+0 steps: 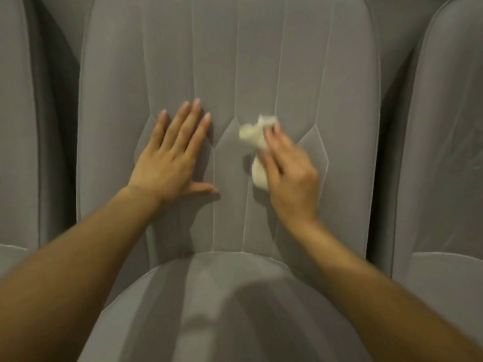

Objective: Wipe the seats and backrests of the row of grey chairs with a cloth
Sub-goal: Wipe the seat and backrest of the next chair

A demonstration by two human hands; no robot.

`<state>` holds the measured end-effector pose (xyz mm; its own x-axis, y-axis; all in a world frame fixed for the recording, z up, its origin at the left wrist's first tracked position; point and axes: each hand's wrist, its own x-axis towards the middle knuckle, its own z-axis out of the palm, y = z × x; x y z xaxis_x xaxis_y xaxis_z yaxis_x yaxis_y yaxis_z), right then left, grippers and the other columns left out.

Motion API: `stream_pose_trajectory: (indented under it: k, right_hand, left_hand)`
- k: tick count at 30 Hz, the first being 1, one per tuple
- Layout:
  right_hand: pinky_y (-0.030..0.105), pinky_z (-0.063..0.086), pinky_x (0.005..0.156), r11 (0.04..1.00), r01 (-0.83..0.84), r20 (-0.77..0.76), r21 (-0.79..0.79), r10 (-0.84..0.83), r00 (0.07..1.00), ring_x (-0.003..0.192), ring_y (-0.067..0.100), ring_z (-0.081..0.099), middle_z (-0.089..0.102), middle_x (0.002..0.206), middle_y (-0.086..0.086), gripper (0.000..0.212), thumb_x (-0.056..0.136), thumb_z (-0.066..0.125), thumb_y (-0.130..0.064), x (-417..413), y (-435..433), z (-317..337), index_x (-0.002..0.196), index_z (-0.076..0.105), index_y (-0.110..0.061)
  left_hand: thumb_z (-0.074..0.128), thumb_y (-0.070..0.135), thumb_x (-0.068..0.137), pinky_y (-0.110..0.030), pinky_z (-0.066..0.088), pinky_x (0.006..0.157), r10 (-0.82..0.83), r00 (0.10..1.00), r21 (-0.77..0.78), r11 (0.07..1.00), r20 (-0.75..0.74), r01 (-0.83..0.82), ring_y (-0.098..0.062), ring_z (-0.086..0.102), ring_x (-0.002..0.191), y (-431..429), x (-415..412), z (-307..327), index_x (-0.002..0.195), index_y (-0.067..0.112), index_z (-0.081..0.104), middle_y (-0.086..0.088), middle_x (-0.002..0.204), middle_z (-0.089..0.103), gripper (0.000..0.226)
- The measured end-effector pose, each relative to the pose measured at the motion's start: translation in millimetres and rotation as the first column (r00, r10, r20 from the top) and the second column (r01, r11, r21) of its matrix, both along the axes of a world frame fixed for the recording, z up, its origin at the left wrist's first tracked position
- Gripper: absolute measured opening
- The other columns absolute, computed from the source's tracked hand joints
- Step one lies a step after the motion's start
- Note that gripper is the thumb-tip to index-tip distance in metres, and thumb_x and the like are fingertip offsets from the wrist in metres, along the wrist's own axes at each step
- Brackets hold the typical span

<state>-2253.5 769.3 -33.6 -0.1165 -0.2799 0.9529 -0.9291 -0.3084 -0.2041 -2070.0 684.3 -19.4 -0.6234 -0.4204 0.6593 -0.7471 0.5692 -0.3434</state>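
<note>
A grey padded chair fills the view, with its stitched backrest (224, 61) above and its rounded seat (224, 309) below. My left hand (172, 158) lies flat on the backrest, fingers straight and together, thumb out to the right. My right hand (287, 173) holds a crumpled white cloth (254, 137) against the backrest just right of the centre seam. The cloth sticks out above and left of my fingers; the rest of it is hidden under the hand. Hand and cloth look blurred.
Another grey chair (15, 126) stands close on the left and a third one (449, 152) on the right. Dark narrow gaps separate them from the middle chair.
</note>
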Motion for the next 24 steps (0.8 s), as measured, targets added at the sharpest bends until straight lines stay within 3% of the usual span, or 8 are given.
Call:
stream_pose_trajectory:
  k: [2, 5, 7, 10, 17, 20, 24]
  right_hand:
    - [0.029, 0.041, 0.087, 0.998, 0.006, 0.041, -0.069, -0.003, 0.999, 0.103, 0.032, 0.063, 0.058, 0.125, 0.016, 0.035, 0.085, 0.062, -0.008, 0.0, -20.2, 48.8, 0.119, 0.060, -0.002]
    - [0.027, 0.037, 0.090, 0.997, 0.072, -0.003, 0.019, -0.071, 0.997, 0.108, 0.033, 0.057, 0.050, 0.136, 0.012, 0.038, 0.091, 0.054, -0.014, -1.2, -43.9, 75.6, 0.128, 0.054, -0.008]
    - [0.033, 0.043, 0.087, 0.990, 0.129, -0.028, 0.057, -0.128, 0.991, 0.097, 0.034, 0.060, 0.049, 0.135, 0.014, 0.037, 0.091, 0.055, -0.012, -1.8, -50.4, 61.0, 0.127, 0.054, -0.007]
    - [0.034, 0.054, 0.071, 0.992, 0.127, -0.098, -0.007, -0.127, 0.987, 0.074, 0.031, 0.063, 0.058, 0.125, 0.018, 0.036, 0.083, 0.065, -0.004, -0.5, -50.3, 26.9, 0.119, 0.061, -0.001]
    - [0.029, 0.051, 0.068, 0.991, 0.115, -0.184, 0.062, -0.102, 0.978, 0.075, 0.026, 0.065, 0.061, 0.122, 0.014, 0.042, 0.075, 0.075, -0.001, -2.2, -35.3, -2.2, 0.116, 0.063, -0.002]
    - [0.032, 0.048, 0.079, 0.999, 0.050, -0.160, -0.005, -0.050, 0.986, 0.093, 0.028, 0.067, 0.061, 0.120, 0.018, 0.037, 0.079, 0.068, -0.002, 1.9, -34.0, 30.3, 0.116, 0.062, 0.001]
    - [0.029, 0.040, 0.091, 0.994, 0.101, 0.049, -0.030, -0.099, 0.994, 0.112, 0.029, 0.055, 0.052, 0.134, 0.012, 0.040, 0.091, 0.053, -0.014, -2.8, -58.4, 119.3, 0.130, 0.051, -0.006]
  left_hand:
    - [0.066, 0.072, 0.057, -0.039, -0.021, 0.111, 0.032, 0.997, 0.055, 0.998, -0.066, -0.028, -0.025, -0.010, 0.144, -7.9, -13.1, 23.8, 0.145, 0.007, -0.010, -0.013, 0.155, -0.009, 0.133]
    - [0.059, 0.080, 0.055, -0.037, -0.029, 0.107, 0.075, 0.993, 0.089, 0.994, -0.087, -0.067, -0.017, -0.026, 0.139, -19.5, -23.3, 37.6, 0.141, 0.011, -0.024, -0.007, 0.153, -0.024, 0.138]
    - [0.056, 0.082, 0.056, -0.038, -0.030, 0.107, 0.086, 0.993, 0.076, 0.994, -0.084, -0.080, -0.017, -0.029, 0.138, -22.2, -24.6, 35.9, 0.141, 0.010, -0.024, -0.006, 0.151, -0.027, 0.138]
    - [0.051, 0.084, 0.057, -0.039, -0.030, 0.108, 0.093, 0.992, 0.057, 0.995, -0.090, -0.088, -0.019, -0.031, 0.137, -25.9, -24.6, 32.0, 0.141, 0.009, -0.025, -0.007, 0.148, -0.030, 0.136]
    - [0.036, 0.089, 0.059, -0.041, -0.036, 0.102, 0.144, 0.987, 0.103, 0.985, -0.074, -0.136, -0.022, -0.045, 0.131, -26.9, -25.8, 33.1, 0.134, 0.008, -0.042, -0.008, 0.142, -0.046, 0.135]
    - [0.038, 0.089, 0.062, -0.042, -0.040, 0.097, 0.175, 0.983, 0.150, 0.975, -0.051, -0.166, -0.023, -0.052, 0.123, -28.6, -27.7, 34.9, 0.126, 0.008, -0.049, -0.008, 0.134, -0.055, 0.136]
    - [0.037, 0.090, 0.063, -0.042, -0.041, 0.096, 0.190, 0.981, 0.183, 0.966, -0.036, -0.181, -0.023, -0.055, 0.120, -27.3, -27.5, 36.1, 0.122, 0.008, -0.054, -0.008, 0.130, -0.059, 0.136]
